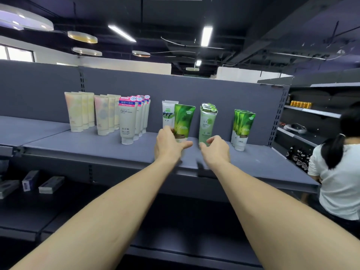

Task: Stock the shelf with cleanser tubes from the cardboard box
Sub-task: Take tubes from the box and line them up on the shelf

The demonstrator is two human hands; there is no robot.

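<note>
1. My left hand (169, 145) wraps the base of a bright green tube (183, 121), standing upright on the grey shelf (97, 145).
2. My right hand (215, 150), at 3 o'clock of the left, has fingers curled at the pale green tubes (208, 121); whether it grips them I cannot tell.
3. More green tubes (243, 127) stand at 3 o'clock; white tubes (127, 121) at 9 o'clock.

Left hand (168, 145) hides the green tube's (183, 121) cap; person in white shirt (339, 180) cut off at right edge.
</note>
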